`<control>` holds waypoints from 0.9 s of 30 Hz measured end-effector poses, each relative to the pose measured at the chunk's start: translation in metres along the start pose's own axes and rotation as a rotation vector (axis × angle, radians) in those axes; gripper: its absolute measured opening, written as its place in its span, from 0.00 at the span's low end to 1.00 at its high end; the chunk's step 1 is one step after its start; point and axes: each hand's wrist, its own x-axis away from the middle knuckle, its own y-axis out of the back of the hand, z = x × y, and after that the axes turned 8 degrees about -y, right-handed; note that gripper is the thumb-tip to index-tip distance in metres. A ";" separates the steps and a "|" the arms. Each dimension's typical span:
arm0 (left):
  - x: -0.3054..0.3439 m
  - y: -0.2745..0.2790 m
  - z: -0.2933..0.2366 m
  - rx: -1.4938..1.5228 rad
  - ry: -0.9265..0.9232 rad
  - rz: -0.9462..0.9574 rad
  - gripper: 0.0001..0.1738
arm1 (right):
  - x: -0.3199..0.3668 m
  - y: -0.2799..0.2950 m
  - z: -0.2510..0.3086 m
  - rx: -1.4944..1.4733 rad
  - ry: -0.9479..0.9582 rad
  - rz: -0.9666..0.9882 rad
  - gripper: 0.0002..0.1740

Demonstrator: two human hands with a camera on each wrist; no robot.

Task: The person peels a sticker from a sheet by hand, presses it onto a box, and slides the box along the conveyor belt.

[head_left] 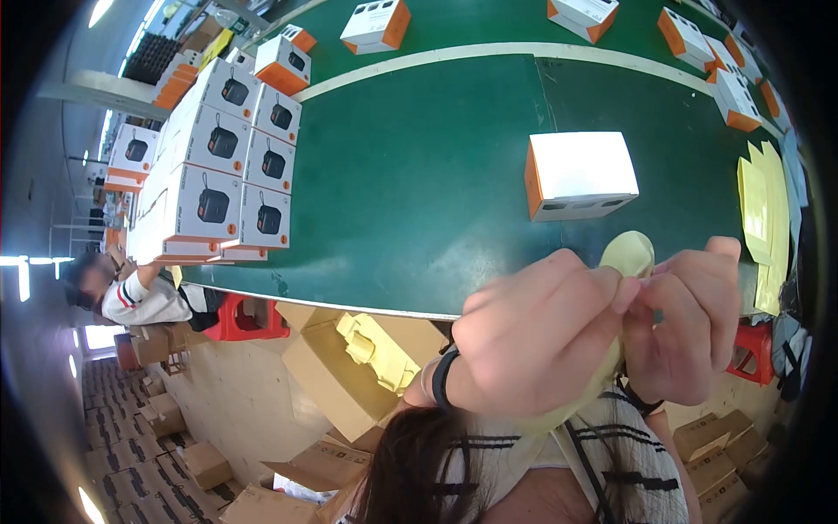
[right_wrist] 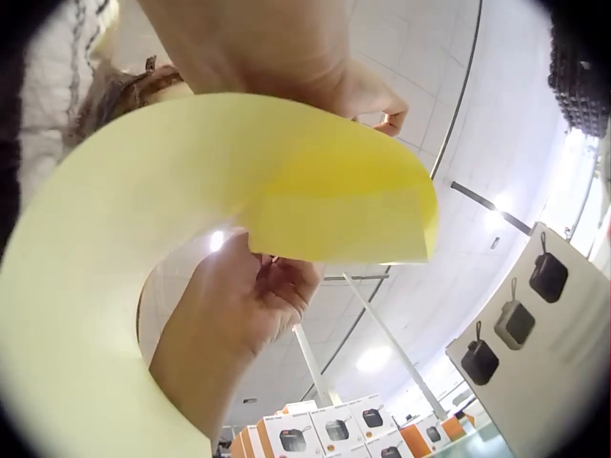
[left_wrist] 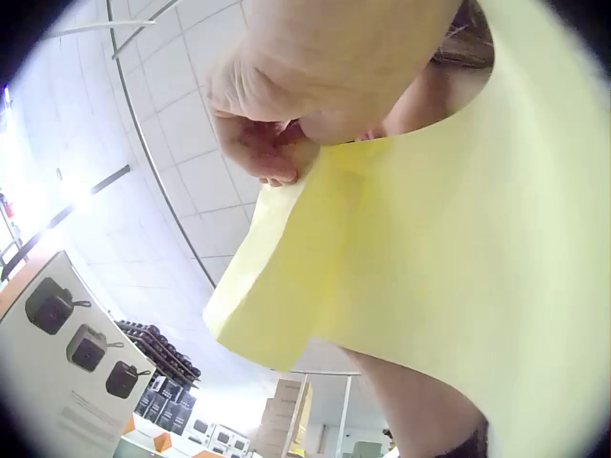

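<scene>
A pale yellow paper strip (head_left: 628, 253) is bent into a curl between both hands, close above the table's near edge. My left hand (head_left: 546, 332) pinches the strip near its upper end, thumb and fingers meeting at the paper. Right beside it, my right hand (head_left: 685, 319) pinches the same end with curled fingers. In the left wrist view the strip (left_wrist: 420, 248) hangs broad below the pinching fingers. The right wrist view has the strip (right_wrist: 76, 258) looping round, its end folded over. A white and orange speaker box (head_left: 582, 170) lies just beyond the hands.
Stacked speaker boxes (head_left: 214, 166) stand on the left of the green table (head_left: 410, 175). Yellow sheets (head_left: 764, 227) lie at its right edge. More boxes (head_left: 375, 24) sit past the pale divider. An open carton (head_left: 349, 384) with yellow paper is below the near edge. Another person (head_left: 144, 293) sits at left.
</scene>
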 end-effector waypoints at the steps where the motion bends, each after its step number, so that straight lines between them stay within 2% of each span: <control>1: 0.000 0.001 -0.001 0.000 0.001 0.000 0.06 | 0.001 -0.002 0.000 0.000 0.000 0.001 0.19; 4: 0.000 0.003 -0.001 -0.024 0.017 0.044 0.06 | 0.006 -0.004 0.001 0.006 -0.039 -0.002 0.13; 6: 0.000 0.004 0.001 -0.002 0.010 0.060 0.05 | 0.010 -0.004 -0.001 -0.097 -0.093 -0.005 0.11; 13: -0.003 0.006 0.001 0.013 0.036 0.064 0.04 | 0.009 -0.009 -0.002 -0.141 -0.105 -0.079 0.13; 15: -0.004 0.006 0.000 0.011 0.057 0.088 0.04 | 0.004 0.001 -0.007 -0.168 -0.005 0.092 0.14; 19: -0.004 0.007 -0.002 -0.011 0.052 0.105 0.04 | -0.002 0.006 -0.010 -0.195 0.027 0.137 0.12; 24: 0.000 0.009 0.000 -0.034 0.057 0.109 0.05 | -0.003 0.005 0.003 -0.014 -0.045 0.204 0.13; 25: 0.000 0.008 0.000 -0.034 0.057 0.110 0.05 | -0.001 0.000 0.002 -0.014 -0.046 0.204 0.13; 27: 0.000 0.004 0.000 0.030 0.118 0.002 0.05 | 0.007 -0.012 -0.002 0.019 -0.039 0.024 0.13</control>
